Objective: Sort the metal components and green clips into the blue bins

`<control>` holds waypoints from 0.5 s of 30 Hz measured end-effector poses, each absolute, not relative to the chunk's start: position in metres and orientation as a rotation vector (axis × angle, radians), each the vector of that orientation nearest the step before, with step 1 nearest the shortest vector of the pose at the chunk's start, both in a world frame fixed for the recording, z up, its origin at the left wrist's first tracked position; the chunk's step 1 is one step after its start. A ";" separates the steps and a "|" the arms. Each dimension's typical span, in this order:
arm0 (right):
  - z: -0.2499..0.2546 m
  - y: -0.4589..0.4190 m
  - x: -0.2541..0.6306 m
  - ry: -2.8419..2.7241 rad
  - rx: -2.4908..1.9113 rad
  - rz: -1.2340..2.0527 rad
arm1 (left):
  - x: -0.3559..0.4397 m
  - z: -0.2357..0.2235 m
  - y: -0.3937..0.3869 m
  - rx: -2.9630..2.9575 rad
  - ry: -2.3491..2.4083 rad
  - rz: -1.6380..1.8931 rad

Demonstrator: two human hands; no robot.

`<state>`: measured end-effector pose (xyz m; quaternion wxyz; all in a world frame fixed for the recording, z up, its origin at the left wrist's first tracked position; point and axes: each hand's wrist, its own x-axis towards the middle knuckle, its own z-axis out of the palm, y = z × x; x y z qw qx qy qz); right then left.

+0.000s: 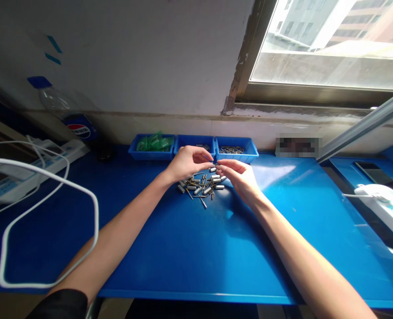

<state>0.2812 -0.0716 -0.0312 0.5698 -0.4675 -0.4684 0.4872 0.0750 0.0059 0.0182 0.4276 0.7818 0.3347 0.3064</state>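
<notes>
My left hand (pixel 187 162) and my right hand (pixel 239 176) meet fingertip to fingertip just above a pile of small metal parts (pixel 201 184) on the blue table (pixel 190 248). The pile holds several short silver cylinders and thin pins. Both hands have their fingers pinched together near a tiny part between them, too small to name. Behind the hands stand three blue bins: the left bin (pixel 152 147) with green pieces, the middle bin (pixel 194 142), and the right bin (pixel 236 149) with thin metal pins.
A white cable (pixel 47 177) loops over the table's left side beside white power strips (pixel 27 170). A plastic bottle (pixel 65 113) lies by the wall. Another white power strip (pixel 384 204) sits at the right. A window is above.
</notes>
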 end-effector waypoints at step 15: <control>-0.028 -0.069 0.286 -1.101 -1.077 1.035 | 0.066 0.008 0.012 2.569 0.956 0.292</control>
